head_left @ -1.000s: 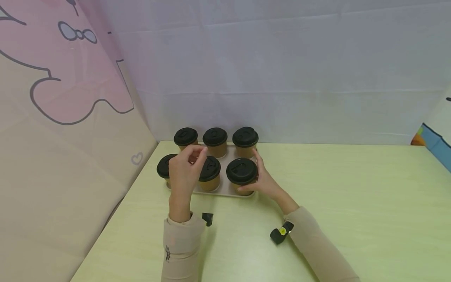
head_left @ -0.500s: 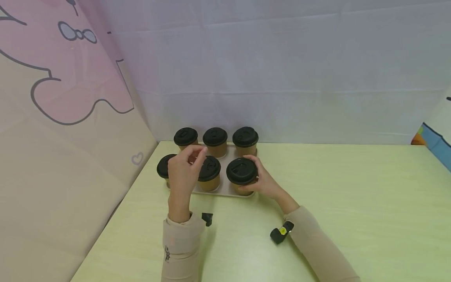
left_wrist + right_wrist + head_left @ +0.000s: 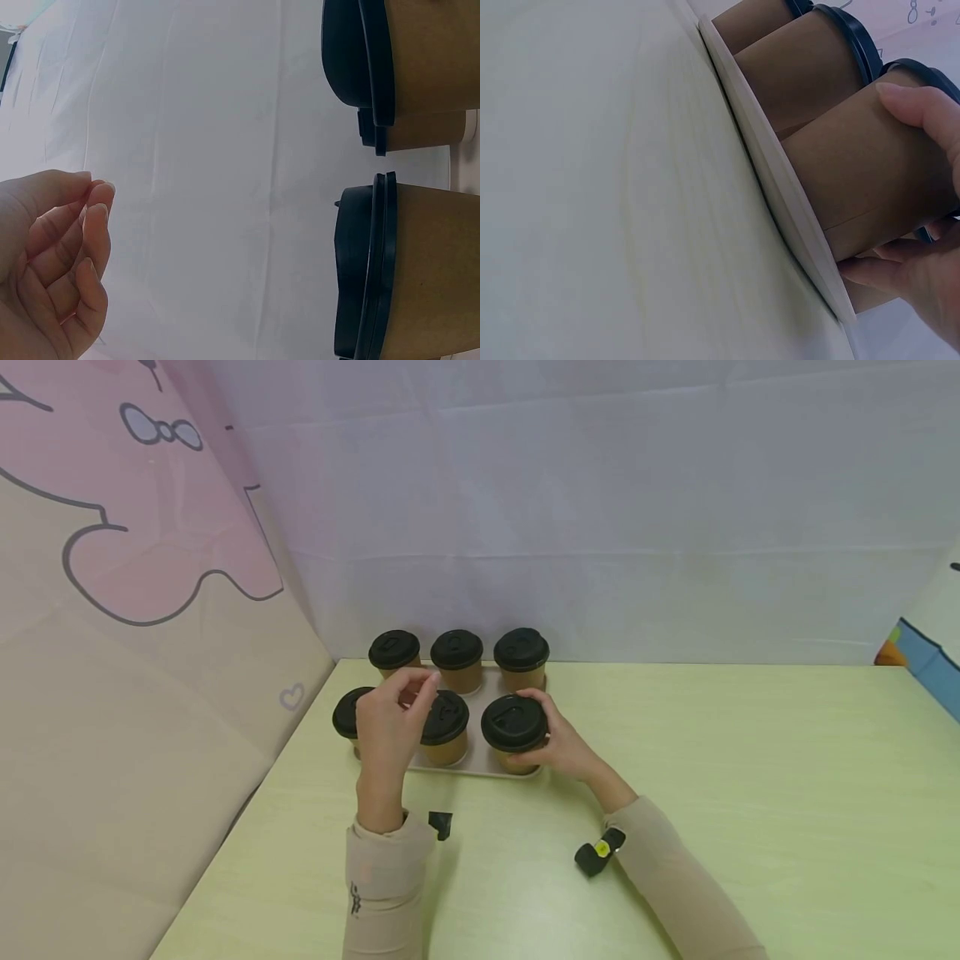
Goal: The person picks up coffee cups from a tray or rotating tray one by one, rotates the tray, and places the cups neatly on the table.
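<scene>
Now in hand: front-right cup

One finger of the right hand, beside the back-right cup a second ago, now curls in — the hand grips the front-right cup, in the tray's near corner. That likely steadies it. The left hand — raised near the middle front cup — is loosely curled round nothing visible.

Pale backdrop behind a yellow-green tabletop;
pink-printed sheet at left; bow and heart outlined on it
</scene>
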